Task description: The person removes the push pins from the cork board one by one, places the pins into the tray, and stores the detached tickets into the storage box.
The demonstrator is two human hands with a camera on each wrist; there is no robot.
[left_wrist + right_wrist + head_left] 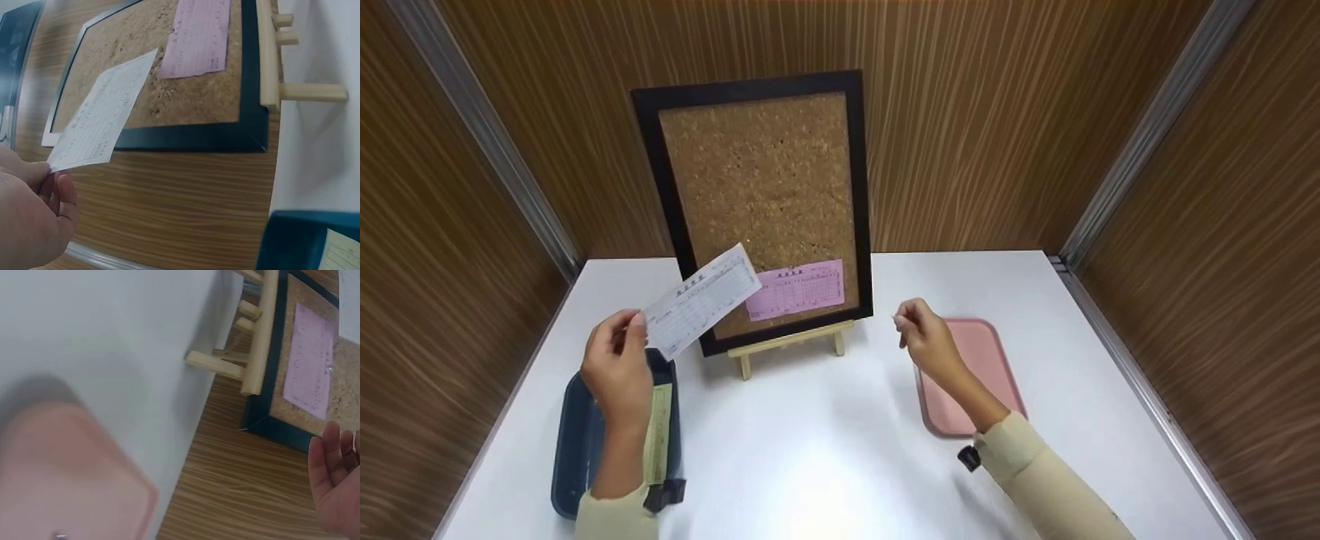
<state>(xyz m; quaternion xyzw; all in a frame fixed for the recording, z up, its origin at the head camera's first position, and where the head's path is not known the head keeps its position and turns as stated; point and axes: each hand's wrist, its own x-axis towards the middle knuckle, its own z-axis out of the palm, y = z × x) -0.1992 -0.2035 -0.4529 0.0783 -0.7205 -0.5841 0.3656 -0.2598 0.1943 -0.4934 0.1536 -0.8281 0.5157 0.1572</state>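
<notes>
I'm seeing the left hand (619, 367) pinching the white slip (703, 301) by its near end, before the corkboard's (765, 180) lower left — long axis slanting up-right. Right hand (926, 341) is hovering front-right of the corkboard, farther off — fingers curled (can't tell if gripping anything).

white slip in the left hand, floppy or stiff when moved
The white slip is likely light, as it looks like thin paper. It may hold fairly flat, since it juts almost straight from the left hand, pinched at one end.
</notes>
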